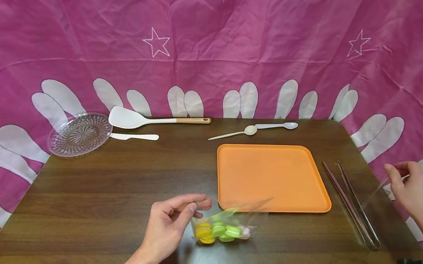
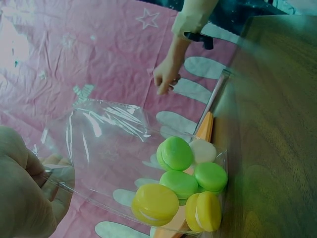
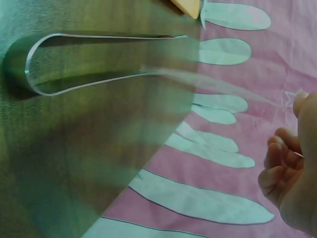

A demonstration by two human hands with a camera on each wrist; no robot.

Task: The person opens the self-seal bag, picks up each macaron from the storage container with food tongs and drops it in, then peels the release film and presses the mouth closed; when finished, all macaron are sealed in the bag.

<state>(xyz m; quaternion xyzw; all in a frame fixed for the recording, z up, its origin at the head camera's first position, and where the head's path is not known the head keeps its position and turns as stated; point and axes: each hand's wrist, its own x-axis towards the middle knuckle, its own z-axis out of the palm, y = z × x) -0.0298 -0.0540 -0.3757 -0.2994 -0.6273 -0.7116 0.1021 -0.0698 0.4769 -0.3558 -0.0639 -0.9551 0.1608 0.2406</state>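
My left hand [image 1: 171, 222] pinches the top edge of a clear plastic bag [image 2: 94, 134] between thumb and fingers. Inside the bag lie several toy macarons: yellow macarons [image 2: 154, 204], green macarons [image 1: 218, 230] and a whitish one [image 2: 203, 151]. The bag's filled end is low over the table's near middle, in front of the orange tray. Out at the right, my right hand [image 1: 418, 188] pinches a thin, see-through strip [image 3: 223, 89] that trails toward the table. Beneath that strip are metal tongs [image 3: 99, 35], lying on the table with their bent end toward me.
An orange tray [image 1: 274, 178] lies right of centre. Behind it are a beige spoon [image 1: 250, 130] and a white spoon [image 1: 289, 125]. Farther left are a white spatula [image 1: 127, 118], a white knife [image 1: 134, 136] and a clear patterned plate [image 1: 81, 135]. A pink cloth [image 1: 225, 38] hangs behind the table.
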